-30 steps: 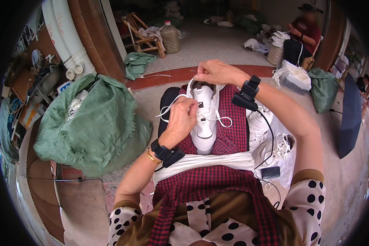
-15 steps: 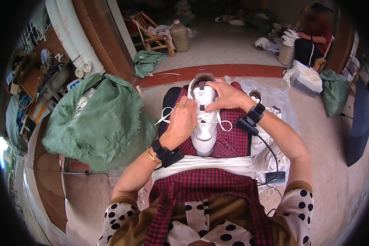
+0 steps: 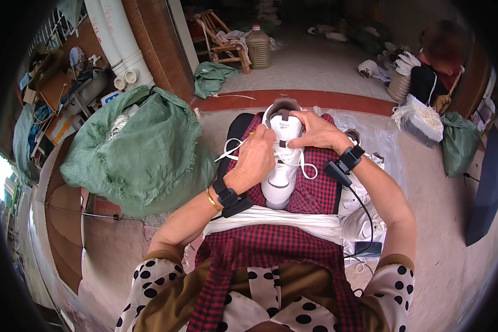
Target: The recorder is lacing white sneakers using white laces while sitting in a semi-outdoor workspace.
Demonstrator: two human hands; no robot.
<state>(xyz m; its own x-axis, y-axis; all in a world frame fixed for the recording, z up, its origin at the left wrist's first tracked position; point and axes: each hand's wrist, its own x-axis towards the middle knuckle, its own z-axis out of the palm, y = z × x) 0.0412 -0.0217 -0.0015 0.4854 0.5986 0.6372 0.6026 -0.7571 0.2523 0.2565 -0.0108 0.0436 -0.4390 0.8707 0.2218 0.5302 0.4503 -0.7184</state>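
Observation:
A white sneaker (image 3: 279,180) rests on my lap over the red-and-black checked apron (image 3: 315,166), its toe pointing toward me. My left hand (image 3: 254,157) is closed at the left row of eyelets, apparently pinching the white shoelace (image 3: 231,149), which loops out to the left; the fingertips are partly hidden. My right hand (image 3: 318,133) grips the sneaker's upper right side, thumb on the tongue (image 3: 286,130) and fingers near the collar. Another length of lace curls out on the right, below that hand.
A big green sack (image 3: 144,149) stands at my left beside a brown umbrella (image 3: 66,221). On my right, more white shoes (image 3: 357,221) lie on plastic sheeting, with a phone (image 3: 368,249) nearby. Farther off are a bamboo chair (image 3: 224,41), a jug (image 3: 258,48) and a seated person (image 3: 440,61).
The whole view has shifted slightly. Both hands keep nearly the same places on the sneaker, the left one turned a little and still closed at the eyelets.

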